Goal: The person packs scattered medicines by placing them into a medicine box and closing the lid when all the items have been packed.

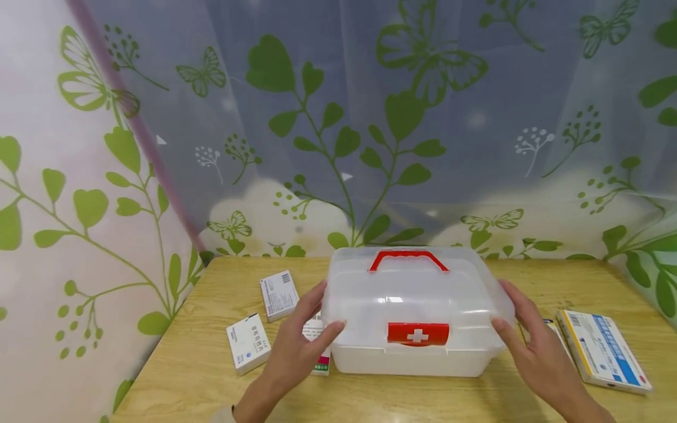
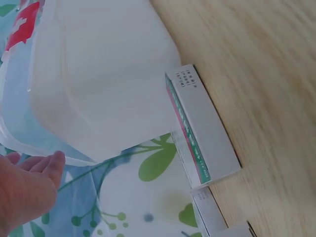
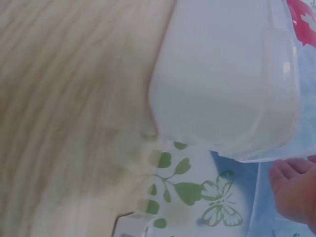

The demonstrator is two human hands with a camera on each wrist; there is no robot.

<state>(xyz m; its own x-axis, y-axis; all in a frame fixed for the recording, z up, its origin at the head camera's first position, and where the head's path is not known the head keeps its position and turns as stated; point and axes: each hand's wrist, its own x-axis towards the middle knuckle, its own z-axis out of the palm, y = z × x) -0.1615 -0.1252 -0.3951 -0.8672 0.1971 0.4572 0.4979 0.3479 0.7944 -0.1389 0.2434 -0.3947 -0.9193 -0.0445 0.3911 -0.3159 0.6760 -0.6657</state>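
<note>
A translucent white first-aid box sits on the table with its lid down. On top lies a red handle, and a red latch with a white cross is at the front. My left hand holds the lid's left end, thumb near the front corner and fingers along the side. At the opposite end my right hand holds the lid the same way. Both wrist views show fingertips of the left hand and right hand at the lid's rim.
Left of the box lie a medicine carton, a second carton and a green-striped carton close beside it, partly behind my left hand. Rightward lies a blue-and-white carton, with another partly hidden by my right hand. A patterned curtain hangs behind the table.
</note>
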